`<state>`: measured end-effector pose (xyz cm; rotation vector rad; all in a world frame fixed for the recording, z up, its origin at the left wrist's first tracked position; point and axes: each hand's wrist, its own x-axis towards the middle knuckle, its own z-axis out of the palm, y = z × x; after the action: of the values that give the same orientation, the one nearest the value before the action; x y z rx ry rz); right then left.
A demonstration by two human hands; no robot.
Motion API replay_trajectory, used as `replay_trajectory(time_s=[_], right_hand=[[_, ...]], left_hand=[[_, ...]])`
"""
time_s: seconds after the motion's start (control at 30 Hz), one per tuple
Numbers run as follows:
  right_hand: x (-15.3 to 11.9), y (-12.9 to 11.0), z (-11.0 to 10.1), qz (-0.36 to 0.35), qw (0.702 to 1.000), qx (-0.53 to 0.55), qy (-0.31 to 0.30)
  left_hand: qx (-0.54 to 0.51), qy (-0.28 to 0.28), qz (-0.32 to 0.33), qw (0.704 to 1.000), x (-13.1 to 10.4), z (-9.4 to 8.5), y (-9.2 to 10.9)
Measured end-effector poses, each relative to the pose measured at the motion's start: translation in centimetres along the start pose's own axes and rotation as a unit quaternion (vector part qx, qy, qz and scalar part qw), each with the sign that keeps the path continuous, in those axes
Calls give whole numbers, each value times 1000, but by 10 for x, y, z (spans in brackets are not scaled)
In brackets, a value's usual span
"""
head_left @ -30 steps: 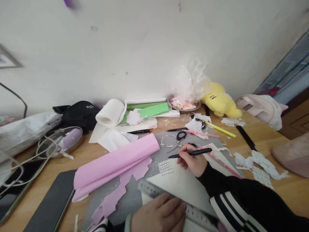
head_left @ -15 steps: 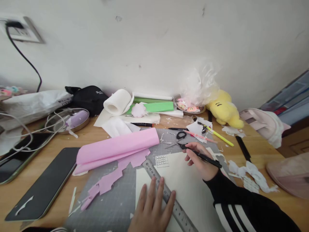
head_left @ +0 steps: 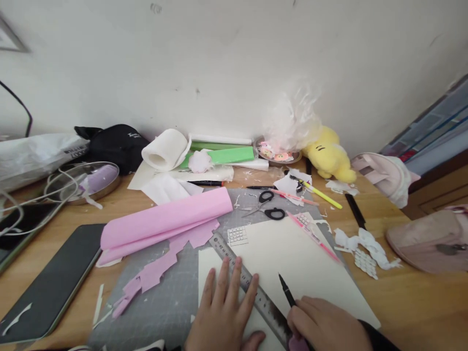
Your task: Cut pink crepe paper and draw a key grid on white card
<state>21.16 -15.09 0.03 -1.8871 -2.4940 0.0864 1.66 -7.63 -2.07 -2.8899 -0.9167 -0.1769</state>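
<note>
My left hand (head_left: 223,309) lies flat with its fingers spread, pressing a steel ruler (head_left: 250,280) slantwise onto white paper (head_left: 270,243). In my right hand (head_left: 325,319) is a black pen (head_left: 287,290), its fingers wrapped round the barrel and its bare tip pointing away from me. The hand is over the lower right of the sheet, close to the ruler's near end; whether the tip touches the paper I cannot tell. A small drawn grid (head_left: 238,236) sits at the sheet's upper left. Black-handled scissors (head_left: 274,213) lie just beyond the paper's far edge.
A pink paper roll (head_left: 168,219) lies left on the grey cutting mat (head_left: 153,312), with pink scraps (head_left: 157,273). A dark phone (head_left: 51,282) rests further left. Behind are a tissue roll (head_left: 165,150) and a yellow plush toy (head_left: 328,155). A pink pen (head_left: 314,236) crosses the sheet's right edge.
My right hand has come down towards me with the pen, from beside the scissors to near the ruler's lower end, uncovering the pink pen. My left hand still holds the ruler down.
</note>
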Motion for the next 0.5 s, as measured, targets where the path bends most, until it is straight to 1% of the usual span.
replay_trajectory(time_s=[0.1, 0.2, 0.23, 0.27, 0.37, 0.4, 0.43, 0.5], right_hand=[[-6, 1, 6, 6, 998, 52, -41], [-6, 12, -5, 45, 989, 108, -93], [-5, 19, -12, 73, 986, 113, -100], [-4, 28, -18, 101, 984, 121, -82], [5, 63, -34, 122, 974, 188, -40], [10, 76, -36, 129, 971, 196, -40], [14, 87, -37, 145, 971, 189, -29], [25, 103, -37, 150, 974, 167, -12]], left_hand=[[4, 20, 8, 1000, -1, 2, -2], [19, 32, 13, 999, -2, 3, -3], [22, 35, 19, 999, -2, 3, -3], [23, 39, 32, 998, -3, 4, -2], [18, 67, 94, 993, -4, 7, 0], [15, 80, 114, 990, -4, 8, 1], [10, 91, 128, 988, -4, 9, 1], [-5, 100, 143, 985, -1, 11, 3]])
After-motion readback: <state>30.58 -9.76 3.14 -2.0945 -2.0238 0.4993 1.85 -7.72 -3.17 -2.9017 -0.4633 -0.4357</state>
